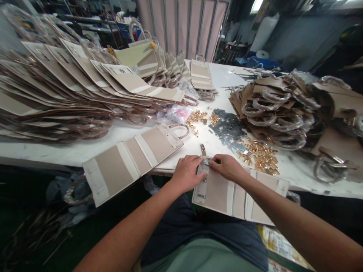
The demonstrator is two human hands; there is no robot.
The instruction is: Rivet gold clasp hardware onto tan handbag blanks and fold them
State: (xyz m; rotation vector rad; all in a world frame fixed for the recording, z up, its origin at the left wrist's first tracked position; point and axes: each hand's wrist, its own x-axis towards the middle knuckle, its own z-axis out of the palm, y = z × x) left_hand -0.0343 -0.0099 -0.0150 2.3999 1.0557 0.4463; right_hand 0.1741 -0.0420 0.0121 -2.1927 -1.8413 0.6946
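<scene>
- No legible text, brand, number or sign in view.
- Stacked panels, far left of the table: small printed marks, too blurred to read.

Beige-and-cream panel, gold clasps, dark grey plates, white table

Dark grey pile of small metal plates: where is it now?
Head view, right of centre on the white table: the dark grey pile of small metal plates lies beyond the right hand, between two scatters of small gold fittings.
</scene>
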